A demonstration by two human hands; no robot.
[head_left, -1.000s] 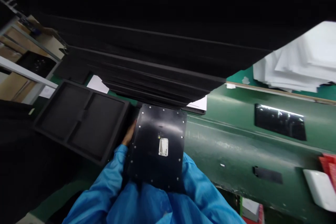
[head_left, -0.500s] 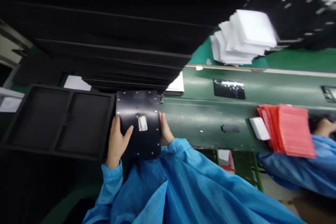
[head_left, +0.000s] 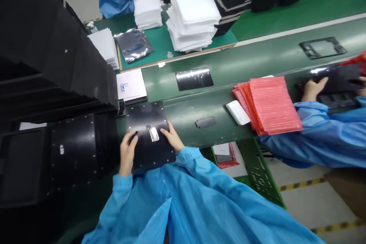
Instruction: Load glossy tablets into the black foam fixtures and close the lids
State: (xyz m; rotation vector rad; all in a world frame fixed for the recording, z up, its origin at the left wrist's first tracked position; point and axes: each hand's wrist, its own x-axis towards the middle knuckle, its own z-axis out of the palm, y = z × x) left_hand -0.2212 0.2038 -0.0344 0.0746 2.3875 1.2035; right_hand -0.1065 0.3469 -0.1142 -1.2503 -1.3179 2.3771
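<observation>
A flat black plate [head_left: 147, 135] with small rivets and a silver label lies at the near edge of the green conveyor belt [head_left: 251, 59]. My left hand [head_left: 127, 152] grips its left edge, thumb on top. My right hand [head_left: 172, 137] rests on its right side, fingers laid flat near the label. Both arms wear blue sleeves. A second black riveted plate [head_left: 73, 148] lies just left of it.
A tall stack of black foam trays [head_left: 51, 65] fills the left. On the belt lie a shiny dark bag [head_left: 193, 78], a white block [head_left: 237, 112] and red bags [head_left: 268, 103]. White foam sheets [head_left: 193, 17] are stacked beyond. A co-worker's hand [head_left: 313, 88] works at right.
The view has swung up and right, showing more of the belt and the co-workers. My hands have slid onto the top of the plate, which now lies lower on the belt edge.
</observation>
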